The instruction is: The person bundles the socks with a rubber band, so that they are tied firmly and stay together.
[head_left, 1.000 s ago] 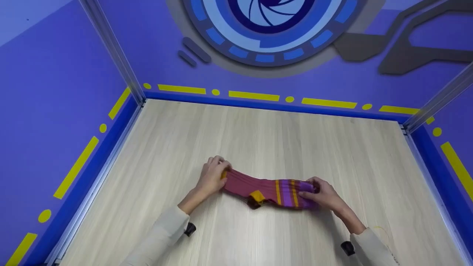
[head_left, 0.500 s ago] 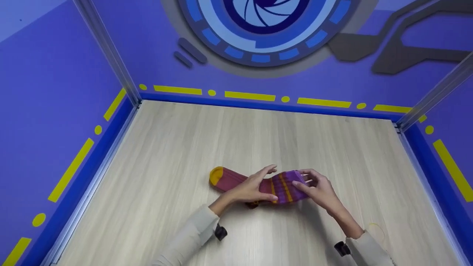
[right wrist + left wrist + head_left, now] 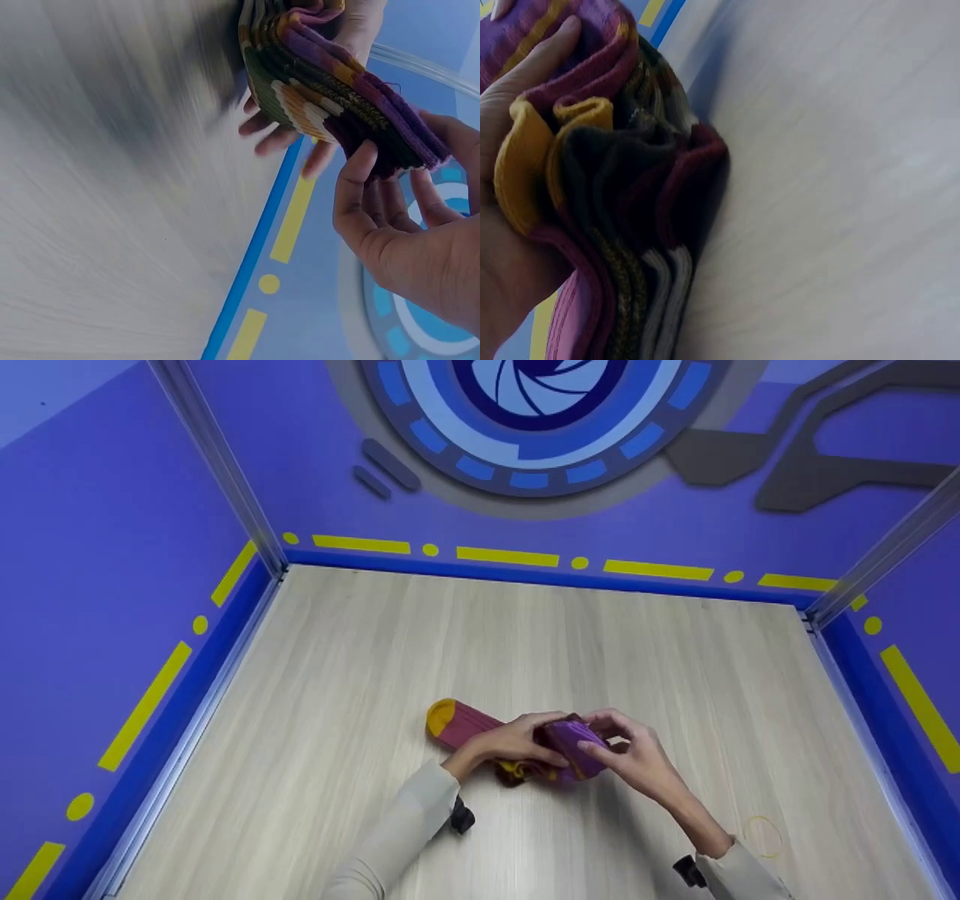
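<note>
A stack of several socks (image 3: 474, 725) lies on the table, the top one maroon with a yellow toe and a purple striped cuff (image 3: 576, 742). Dark green and dark maroon socks (image 3: 694, 172) show beneath it in the left wrist view. My left hand (image 3: 514, 740) grips the stack near its middle, thumb over the top sock. In the right wrist view, some of its fingers (image 3: 274, 139) reach out past the far side. My right hand (image 3: 641, 754) pinches the cuff end between thumb and fingers; this end is raised and bent back toward the left hand.
A thin yellow rubber band (image 3: 763, 836) lies on the wooden table (image 3: 525, 637) to the right, near the right sleeve. Blue walls (image 3: 135, 585) with yellow markings enclose the table at the left, back and right.
My left hand has left the toe end and moved right to the middle of the socks. My right hand has lifted the cuff end and brought it leftward, folding it up.
</note>
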`<move>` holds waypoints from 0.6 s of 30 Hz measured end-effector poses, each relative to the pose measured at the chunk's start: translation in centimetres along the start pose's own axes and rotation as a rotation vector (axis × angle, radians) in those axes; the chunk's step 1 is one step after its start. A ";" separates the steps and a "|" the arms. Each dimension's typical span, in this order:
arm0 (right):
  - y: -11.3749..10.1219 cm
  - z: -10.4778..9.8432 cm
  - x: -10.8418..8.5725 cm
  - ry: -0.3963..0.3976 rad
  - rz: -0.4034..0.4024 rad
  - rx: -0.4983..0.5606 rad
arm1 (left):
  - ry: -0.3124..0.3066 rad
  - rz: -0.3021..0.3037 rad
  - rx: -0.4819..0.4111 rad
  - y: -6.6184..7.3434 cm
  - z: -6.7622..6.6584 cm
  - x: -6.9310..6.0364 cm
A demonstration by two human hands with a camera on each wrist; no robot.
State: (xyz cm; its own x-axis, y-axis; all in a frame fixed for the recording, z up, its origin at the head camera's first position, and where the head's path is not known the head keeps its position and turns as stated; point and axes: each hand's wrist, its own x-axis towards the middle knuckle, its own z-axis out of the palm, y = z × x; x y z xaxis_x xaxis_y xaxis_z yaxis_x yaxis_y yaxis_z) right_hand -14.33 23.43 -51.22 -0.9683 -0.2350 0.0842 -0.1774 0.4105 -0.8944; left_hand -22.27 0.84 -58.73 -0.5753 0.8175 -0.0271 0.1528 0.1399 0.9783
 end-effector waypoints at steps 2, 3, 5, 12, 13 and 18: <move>0.0 -0.1 -0.1 -0.014 -0.001 0.010 | -0.016 0.011 -0.019 -0.2 0.0 0.1; 0.0 -0.1 -0.2 -0.019 -0.001 0.011 | -0.017 0.012 -0.033 -0.3 0.0 0.1; 0.1 -0.4 -0.3 -0.019 0.017 0.017 | -0.012 0.013 -0.054 -0.5 0.0 0.2; 0.6 -1.8 -0.7 -0.012 0.064 0.045 | -0.007 0.014 -0.112 -0.7 0.0 0.2; 0.7 -2.2 -0.9 -0.010 0.058 0.038 | -0.008 0.012 -0.119 -0.8 0.0 0.2; 1.6 -5.1 -2.0 0.029 0.013 -0.060 | 0.000 -0.001 -0.147 -0.9 0.1 0.0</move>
State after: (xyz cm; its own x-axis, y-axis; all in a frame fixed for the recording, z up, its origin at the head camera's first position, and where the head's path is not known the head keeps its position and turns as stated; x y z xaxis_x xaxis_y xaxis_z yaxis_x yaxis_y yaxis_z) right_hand -13.61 29.00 -50.58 -0.9751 -0.2041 0.0862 -0.1742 0.4654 -0.8678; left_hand -22.34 0.73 -59.57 -0.5752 0.8175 -0.0279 0.0333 0.0575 0.9978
